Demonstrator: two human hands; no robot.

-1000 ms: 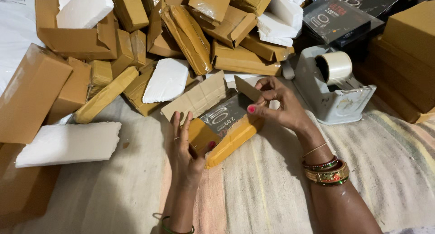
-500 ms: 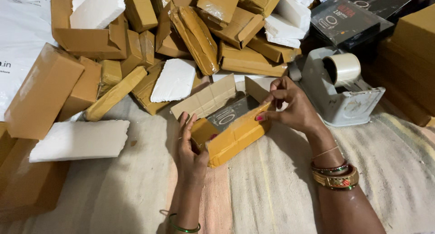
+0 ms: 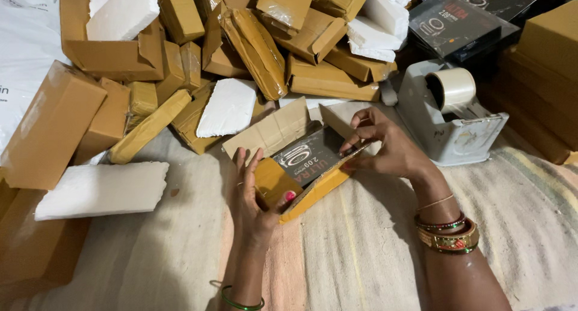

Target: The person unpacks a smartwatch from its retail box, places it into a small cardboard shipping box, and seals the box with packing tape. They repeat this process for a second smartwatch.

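An open brown cardboard box [image 3: 274,130] lies on the cloth in front of me with its flaps spread. A dark product box [image 3: 308,155] sits inside it. My left hand [image 3: 253,193] grips the near left end of the cardboard box, thumb on the side flap. My right hand [image 3: 388,148] holds the right end, fingers pinching the flap over the dark box.
A grey tape dispenser [image 3: 448,121] with a tape roll stands to the right. A heap of brown cartons [image 3: 259,37] and white foam slabs [image 3: 102,187] fills the back and left. More dark product boxes [image 3: 454,22] lie at the back right, beside stacked brown boxes [image 3: 551,52].
The dark product box has gone deeper into the cardboard box. My right hand moved from the top flap to the right end; my left hand shifted its grip on the near end.
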